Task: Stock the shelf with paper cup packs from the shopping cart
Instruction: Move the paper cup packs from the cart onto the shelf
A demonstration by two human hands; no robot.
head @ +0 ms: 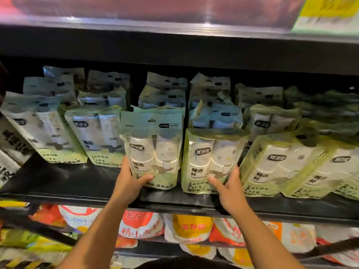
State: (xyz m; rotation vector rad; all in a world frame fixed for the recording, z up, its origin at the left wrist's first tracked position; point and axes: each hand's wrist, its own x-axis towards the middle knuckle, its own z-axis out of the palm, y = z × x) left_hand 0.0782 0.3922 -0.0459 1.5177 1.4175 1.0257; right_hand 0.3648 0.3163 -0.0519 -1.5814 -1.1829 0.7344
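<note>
Head view. Your left hand (132, 183) pinches the centre pack (153, 148) at its lower corner, thumb across the front; your right hand (229, 188) pinches the next pack (209, 162), at 3 o'clock of the first, likewise. Both packs stand at the shelf (77, 198) front. Risk: such low grips leave tall packs top-heavy; let go while they lean, and either may tip forward off the lip.

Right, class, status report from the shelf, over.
Left-hand grip holds centre pale-green plastic paper-cup pack, front row, black shelf. Right-hand grip holds neighbouring pack on its right. Nothing in the way.
</note>
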